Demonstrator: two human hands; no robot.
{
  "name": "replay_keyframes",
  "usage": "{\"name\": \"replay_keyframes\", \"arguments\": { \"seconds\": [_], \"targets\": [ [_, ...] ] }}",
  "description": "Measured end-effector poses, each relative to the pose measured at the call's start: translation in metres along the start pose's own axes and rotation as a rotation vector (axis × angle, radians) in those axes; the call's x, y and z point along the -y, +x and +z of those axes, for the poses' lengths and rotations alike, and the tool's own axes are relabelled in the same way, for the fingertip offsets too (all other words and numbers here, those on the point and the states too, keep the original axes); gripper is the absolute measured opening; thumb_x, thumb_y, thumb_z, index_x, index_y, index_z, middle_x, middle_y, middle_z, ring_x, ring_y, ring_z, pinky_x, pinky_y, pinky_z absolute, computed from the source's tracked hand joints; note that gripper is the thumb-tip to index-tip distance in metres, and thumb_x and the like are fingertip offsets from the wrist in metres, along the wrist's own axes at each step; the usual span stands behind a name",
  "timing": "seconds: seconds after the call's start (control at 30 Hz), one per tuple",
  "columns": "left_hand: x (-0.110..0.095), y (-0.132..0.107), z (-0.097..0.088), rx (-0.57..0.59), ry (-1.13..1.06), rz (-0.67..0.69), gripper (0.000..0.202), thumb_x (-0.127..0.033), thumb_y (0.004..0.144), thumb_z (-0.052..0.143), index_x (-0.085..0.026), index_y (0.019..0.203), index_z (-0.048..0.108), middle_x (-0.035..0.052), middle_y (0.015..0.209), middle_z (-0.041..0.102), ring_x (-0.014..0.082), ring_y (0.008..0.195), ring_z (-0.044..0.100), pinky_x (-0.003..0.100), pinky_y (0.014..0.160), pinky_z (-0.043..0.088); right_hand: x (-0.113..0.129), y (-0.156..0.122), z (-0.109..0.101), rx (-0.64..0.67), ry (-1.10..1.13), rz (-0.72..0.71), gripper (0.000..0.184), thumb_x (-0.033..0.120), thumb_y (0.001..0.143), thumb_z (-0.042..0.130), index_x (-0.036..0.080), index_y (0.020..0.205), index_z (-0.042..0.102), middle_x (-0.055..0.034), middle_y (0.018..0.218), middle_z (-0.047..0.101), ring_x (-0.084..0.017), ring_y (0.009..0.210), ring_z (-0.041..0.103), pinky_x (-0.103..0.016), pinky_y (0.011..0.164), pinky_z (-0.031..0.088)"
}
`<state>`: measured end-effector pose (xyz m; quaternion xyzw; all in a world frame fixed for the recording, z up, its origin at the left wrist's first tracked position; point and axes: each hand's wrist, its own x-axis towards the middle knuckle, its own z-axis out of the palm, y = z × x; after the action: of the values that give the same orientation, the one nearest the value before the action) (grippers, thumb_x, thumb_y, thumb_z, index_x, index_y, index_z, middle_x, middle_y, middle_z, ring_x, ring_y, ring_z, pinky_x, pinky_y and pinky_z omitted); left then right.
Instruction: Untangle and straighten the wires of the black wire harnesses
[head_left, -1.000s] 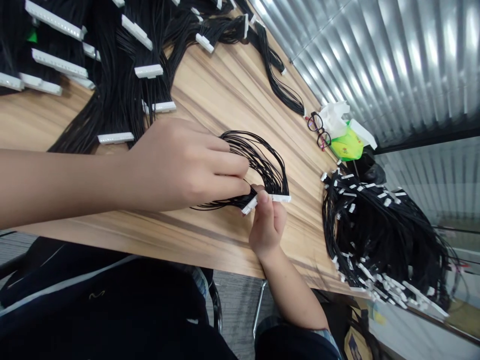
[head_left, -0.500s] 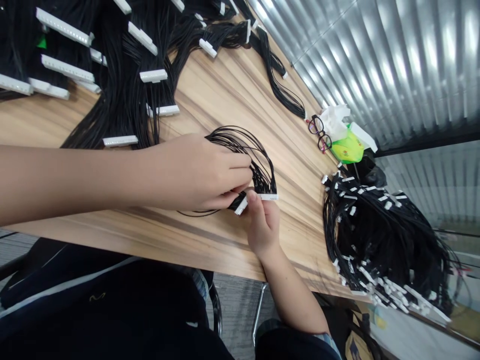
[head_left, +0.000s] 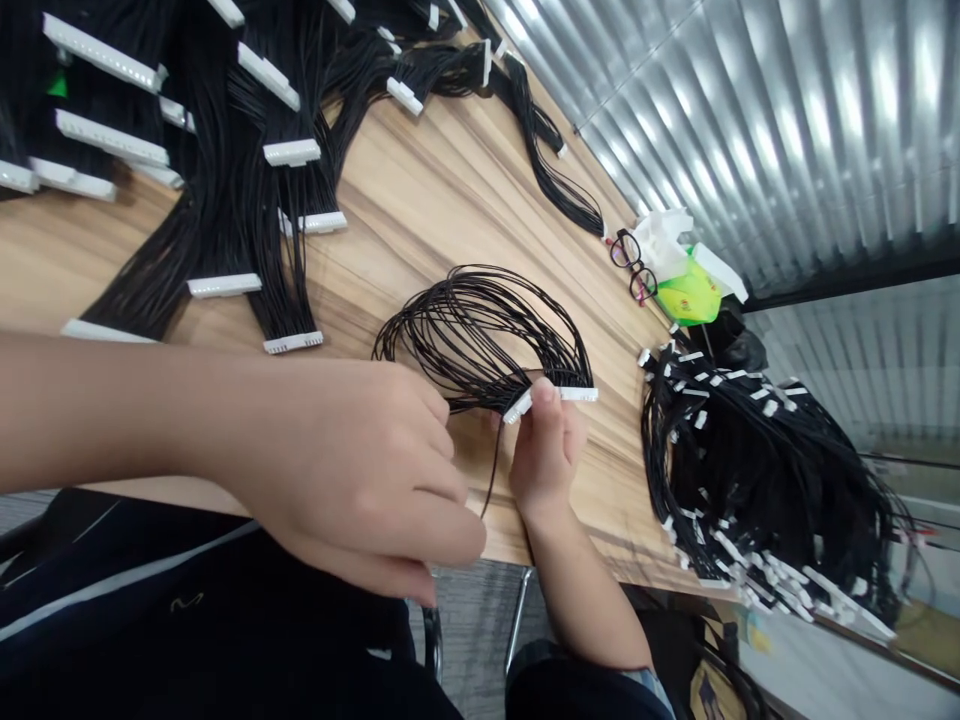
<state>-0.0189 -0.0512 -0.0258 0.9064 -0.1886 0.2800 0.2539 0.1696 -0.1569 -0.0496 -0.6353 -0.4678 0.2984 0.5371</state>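
A looped wire harness (head_left: 480, 330) of thin, glossy black wires lies on a wood-grain counter (head_left: 420, 200), close to its near edge. The right hand (head_left: 544, 450) comes up from below and pinches the harness's white connector (head_left: 559, 395), a slim, ridged plastic strip, between thumb and fingertips. The strip's long axis runs left to right, roughly along the counter edge. The wires fan away from the person and curve back to the left.

The left hand (head_left: 360, 470) is close to the camera, just left of the right hand and nearer the person than the loop. Its fingers are curled loosely inward. One loose wire (head_left: 491, 480) trails down from the bundle toward its fingertips; whether the hand grips that wire cannot be told. The right hand is the nearer one to the connector.

Beyond the loop, rows of harnesses (head_left: 225, 150) with long white connectors lie spread out. To the right sits a tangled heap of harnesses (head_left: 750, 470) with small white plugs. Eyeglasses (head_left: 634, 265) and a green and white packet (head_left: 690, 290) lie beside a shiny corrugated metal wall (head_left: 750, 120).
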Motion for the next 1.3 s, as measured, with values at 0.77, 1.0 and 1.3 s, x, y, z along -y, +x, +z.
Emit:
{"name": "replay_keyframes", "arguments": {
  "seconds": [0.77,1.0,1.3],
  "targets": [
    [0.011,-0.007,-0.012,-0.134,0.778,-0.269,0.039,-0.018,0.108,0.038,-0.029,0.109,0.075,-0.0103,0.080,0.070,0.0093,0.065,0.068,0.022,0.061,0.051,0.003,-0.008,0.004,0.131,0.058,-0.048,0.048,0.052,0.105,0.047,0.023,0.067,0.056,-0.0001,0.063,0.060,-0.017,0.063,0.058,-0.034,0.067,0.048],
    [0.002,0.005,-0.021,-0.003,0.438,-0.659,0.063,-0.037,0.110,0.016,-0.036,0.107,0.079,-0.0120,0.085,0.071,0.0118,0.092,0.077,0.033,0.089,0.063,0.001,-0.008,0.004,0.152,0.107,-0.065,0.046,0.049,0.106,0.048,0.023,0.069,0.059,0.0011,0.062,0.059,-0.016,0.060,0.055,-0.032,0.061,0.044],
    [-0.001,0.006,-0.021,0.025,0.528,-0.658,0.058,-0.029,0.112,0.018,-0.026,0.106,0.075,-0.0104,0.090,0.071,0.0139,0.094,0.076,0.029,0.085,0.063,-0.002,-0.009,0.002,0.141,-0.053,-0.111,0.048,0.047,0.107,0.045,0.023,0.067,0.059,0.0003,0.063,0.062,-0.016,0.062,0.059,-0.032,0.063,0.046]
  ]
}}
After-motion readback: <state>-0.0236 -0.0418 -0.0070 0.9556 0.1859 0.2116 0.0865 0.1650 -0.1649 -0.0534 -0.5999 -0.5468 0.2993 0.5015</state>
